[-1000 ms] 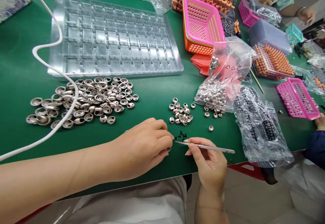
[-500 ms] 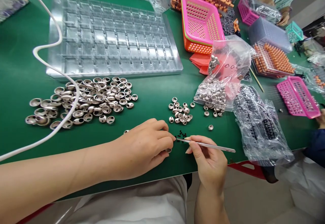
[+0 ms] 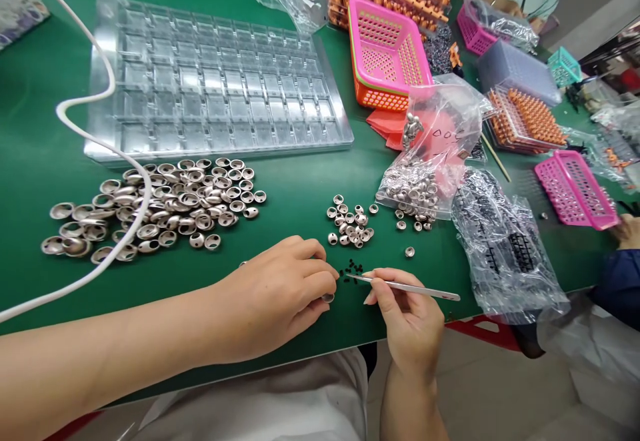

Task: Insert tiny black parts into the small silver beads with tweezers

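My left hand rests on the green table, its fingers curled round a small metal ring that shows below the fingertips. Pinched in my right hand are silver tweezers, pointing left. Their tips lie among several tiny black pieces, just right of my left fingertips. Beyond these sits a small cluster of metal rings. A large pile of bigger metal rings spreads to the left, above my forearm.
A clear compartment tray lies behind the pile, crossed at left by a white cable. Stacked baskets, a bag of metal parts and a bag of black parts are at right. Other people's hands show farther right.
The tweezer tips have moved slightly away from my left fingertips. The whole view has shifted a little, while both hands keep their holds.
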